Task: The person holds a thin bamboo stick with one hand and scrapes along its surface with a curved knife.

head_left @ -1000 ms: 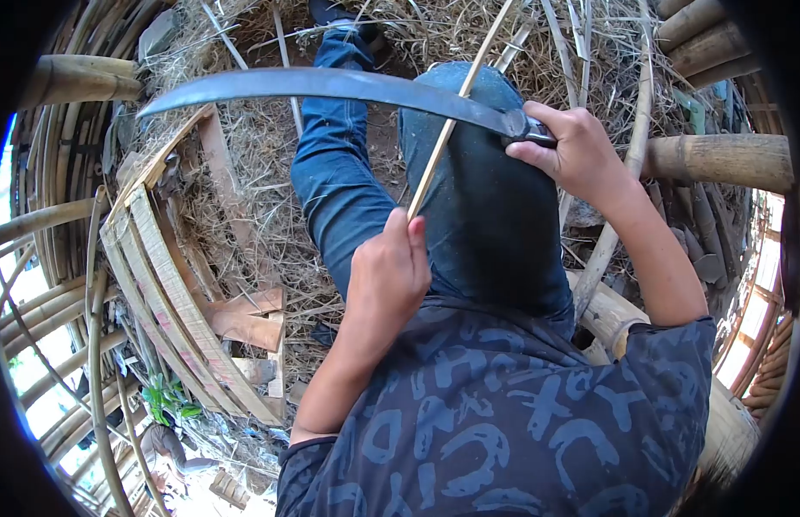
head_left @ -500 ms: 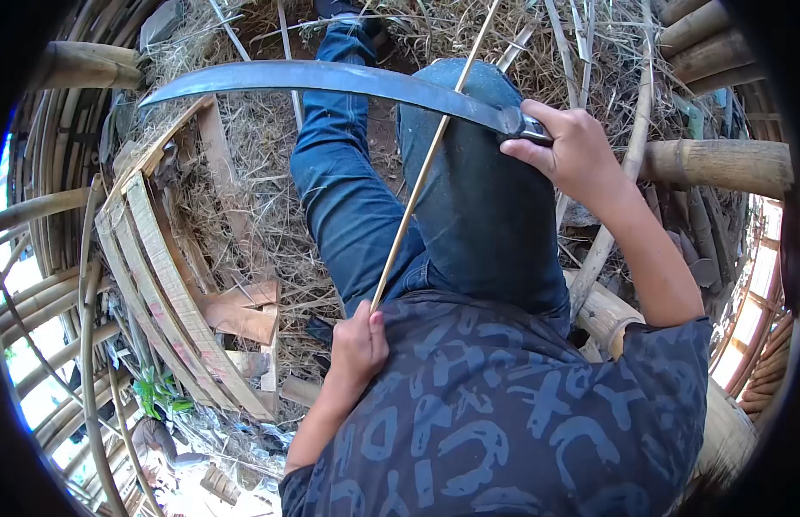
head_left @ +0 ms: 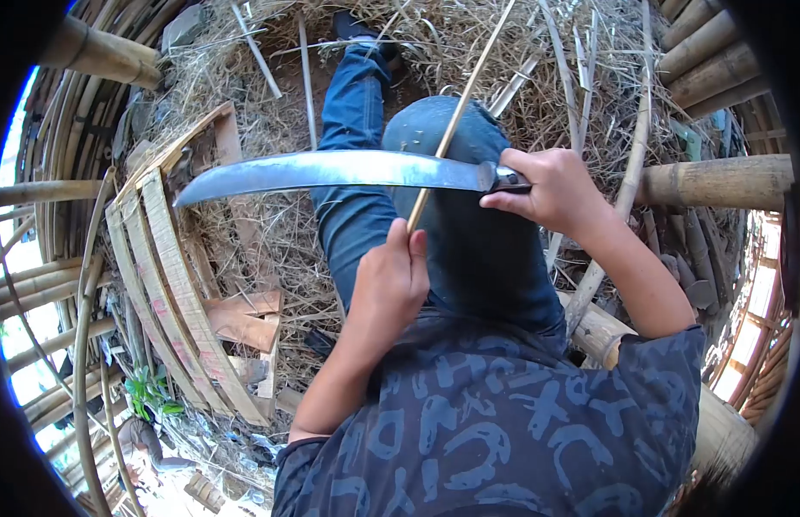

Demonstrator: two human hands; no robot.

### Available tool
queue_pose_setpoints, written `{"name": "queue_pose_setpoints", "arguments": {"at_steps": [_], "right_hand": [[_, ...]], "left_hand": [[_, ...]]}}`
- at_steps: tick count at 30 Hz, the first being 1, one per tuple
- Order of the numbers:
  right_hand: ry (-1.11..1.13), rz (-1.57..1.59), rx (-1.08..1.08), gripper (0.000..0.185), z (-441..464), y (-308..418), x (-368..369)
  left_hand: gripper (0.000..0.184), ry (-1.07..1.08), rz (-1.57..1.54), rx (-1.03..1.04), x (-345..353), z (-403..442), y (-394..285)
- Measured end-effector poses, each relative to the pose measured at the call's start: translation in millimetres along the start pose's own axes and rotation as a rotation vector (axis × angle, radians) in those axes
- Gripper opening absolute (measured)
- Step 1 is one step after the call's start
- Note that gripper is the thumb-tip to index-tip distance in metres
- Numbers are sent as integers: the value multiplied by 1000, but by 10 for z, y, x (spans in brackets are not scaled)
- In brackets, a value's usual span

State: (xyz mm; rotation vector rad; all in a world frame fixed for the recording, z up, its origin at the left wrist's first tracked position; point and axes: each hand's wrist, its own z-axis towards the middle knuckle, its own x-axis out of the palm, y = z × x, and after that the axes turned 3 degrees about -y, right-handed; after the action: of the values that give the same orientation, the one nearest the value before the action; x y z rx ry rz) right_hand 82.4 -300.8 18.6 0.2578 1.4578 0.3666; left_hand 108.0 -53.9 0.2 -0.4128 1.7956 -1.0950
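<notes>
Nearest, at the bottom of the frame, is a dark shirt with blue lettering [head_left: 503, 414]. Just above it, at the centre, the left hand [head_left: 389, 280] pinches a thin, pale tan strip of bamboo or wood [head_left: 466, 108] between thumb and fingers. That hand has moved up from beside the shirt's hem to just below the blade, so only a short length of strip now separates grip and edge.

To the right of centre, the right hand [head_left: 555, 189] has its fingers closed round the dark handle of a long, curved, grey steel knife [head_left: 305, 170]. The blade now lies lower in the frame and crosses the strip at 1 place, seemingly on top; how hard it presses, I cannot tell. The strip slants past it to the top edge, over the bent knee in blue jeans [head_left: 456, 129].

Beyond, dry brown straw [head_left: 275, 237] covers the ground, with a crate-like frame of pale wooden slats [head_left: 180, 258] at left. A thick, yellowish bamboo pole [head_left: 710, 183] stands out at right. Farther off, 1 dark shoe [head_left: 357, 28] shows at top centre, and stacked bamboo poles [head_left: 710, 52] fill the upper right.
</notes>
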Motion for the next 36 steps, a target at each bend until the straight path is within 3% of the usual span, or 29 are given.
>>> {"name": "queue_pose_setpoints", "arguments": {"at_steps": [6,16,21,24,36], "right_hand": [[12,7,64,61,12,-55,49],[-6,-91,43,61,-6,-44,44],[-73,15,128,63,-16,-147,99],[-63,-66,66,64,-5,-96,55],[-42,-38,150,69,18,-107,25]], "left_hand": [[23,12,211,68,22,77,90],[19,26,206,34,39,-48,51],[17,39,80,12,53,-481,292],[16,65,50,-4,-2,-661,387],[15,50,125,-69,-267,-1535,1062]]}}
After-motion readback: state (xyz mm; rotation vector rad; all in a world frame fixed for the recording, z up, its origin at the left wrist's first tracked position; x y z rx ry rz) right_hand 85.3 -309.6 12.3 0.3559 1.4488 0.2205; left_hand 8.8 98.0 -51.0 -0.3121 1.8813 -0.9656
